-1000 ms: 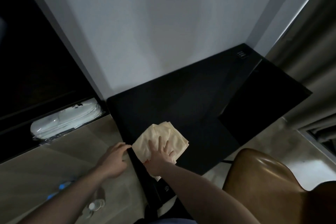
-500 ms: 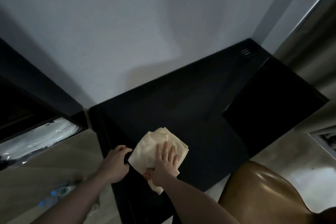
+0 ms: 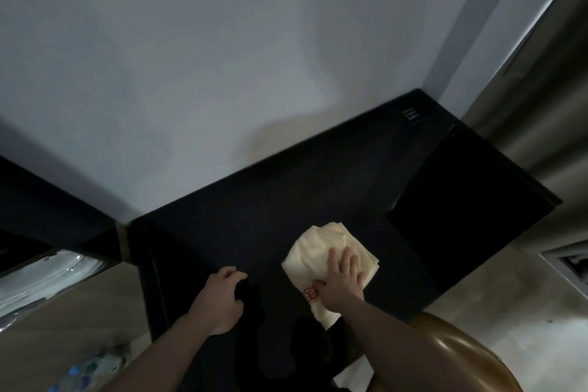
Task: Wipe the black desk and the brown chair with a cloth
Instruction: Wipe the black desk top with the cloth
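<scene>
The right hand (image 3: 342,278) lies palm-down on a folded cream cloth (image 3: 321,253), fingers spread flat and pressing it against the black desk (image 3: 254,216). The hand does not pinch the cloth; it only bears down on it. The cloth sits on the near right part of the desk top, with a small red mark showing beside the thumb and 1 corner hanging toward the near edge.

The left hand (image 3: 221,299) rests on the desk to the left of the cloth, apart from it, with the fingers curled under; it holds nothing that can be seen.

The desk runs along a pale wall (image 3: 222,57) at its far side. A darker, glossier panel (image 3: 461,216) covers its right end, and a small cluster of light marks (image 3: 410,114) sits at the far right corner.

The brown chair (image 3: 455,356) shows at the near right, its shiny curved back just below the right forearm. A grey curtain (image 3: 541,89) hangs at the far right. At the left, white items wrapped in clear plastic (image 3: 41,277) lie in a dark shelf opening.
</scene>
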A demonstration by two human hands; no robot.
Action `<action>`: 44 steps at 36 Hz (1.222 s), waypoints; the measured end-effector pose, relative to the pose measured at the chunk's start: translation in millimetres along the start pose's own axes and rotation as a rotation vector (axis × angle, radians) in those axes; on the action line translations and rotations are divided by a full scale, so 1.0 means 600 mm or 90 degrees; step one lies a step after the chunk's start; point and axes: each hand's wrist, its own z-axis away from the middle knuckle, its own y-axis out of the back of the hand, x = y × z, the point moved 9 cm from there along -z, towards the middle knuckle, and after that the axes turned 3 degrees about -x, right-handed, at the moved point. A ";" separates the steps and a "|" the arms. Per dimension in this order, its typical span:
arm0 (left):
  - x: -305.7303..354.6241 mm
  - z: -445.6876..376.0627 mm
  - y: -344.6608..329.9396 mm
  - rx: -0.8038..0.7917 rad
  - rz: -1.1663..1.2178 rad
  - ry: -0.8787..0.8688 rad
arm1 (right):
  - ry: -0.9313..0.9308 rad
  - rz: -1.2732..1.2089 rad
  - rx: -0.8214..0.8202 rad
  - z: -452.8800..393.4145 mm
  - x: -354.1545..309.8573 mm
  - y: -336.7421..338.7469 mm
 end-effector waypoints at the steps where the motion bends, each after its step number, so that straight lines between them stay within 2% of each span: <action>1: -0.001 0.005 0.001 -0.002 -0.004 -0.003 | -0.012 -0.005 0.001 0.003 0.004 -0.001; 13: -0.065 0.050 -0.003 -0.007 -0.027 0.014 | -0.112 -0.036 0.015 0.075 -0.008 -0.019; 20: -0.052 0.037 0.022 -0.004 -0.033 0.005 | -0.058 -0.009 0.007 0.083 -0.071 -0.003; 25: -0.005 0.010 0.037 -0.002 -0.033 -0.011 | -0.069 -0.023 -0.032 0.056 -0.083 -0.002; 31: 0.060 -0.050 0.040 -0.029 -0.045 -0.002 | -0.136 -0.141 -0.100 0.000 -0.040 0.025; 36: 0.135 -0.122 0.050 -0.047 -0.049 0.008 | -0.251 -0.197 -0.084 -0.064 -0.027 0.104; 44: 0.292 -0.250 0.078 -0.042 -0.055 -0.009 | -0.297 -0.226 -0.024 -0.195 0.129 0.255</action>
